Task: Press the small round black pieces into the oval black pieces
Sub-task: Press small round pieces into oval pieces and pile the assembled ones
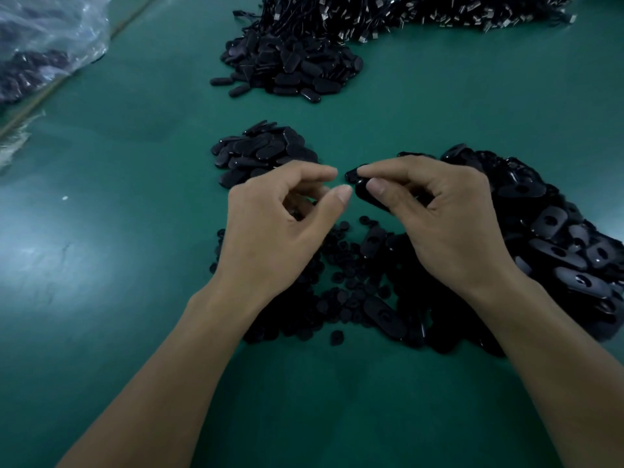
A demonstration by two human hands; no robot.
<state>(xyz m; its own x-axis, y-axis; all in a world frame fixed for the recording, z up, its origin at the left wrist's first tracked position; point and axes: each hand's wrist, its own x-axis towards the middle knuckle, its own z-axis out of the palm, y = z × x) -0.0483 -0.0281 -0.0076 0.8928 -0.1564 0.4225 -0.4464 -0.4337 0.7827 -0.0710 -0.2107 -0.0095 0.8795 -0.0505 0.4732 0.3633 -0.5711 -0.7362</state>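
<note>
My right hand pinches an oval black piece between thumb and forefinger, held above the table. My left hand sits just left of it, thumb and forefinger tips close together a short gap from the oval piece; whether a small round piece is between its curled fingers I cannot tell. Small round black pieces lie scattered under both hands. A heap of oval pieces with holes lies to the right.
A smaller pile of oval pieces lies behind my left hand, a larger one farther back, with corded pieces along the far edge. A clear plastic bag of parts sits at the far left on the green table.
</note>
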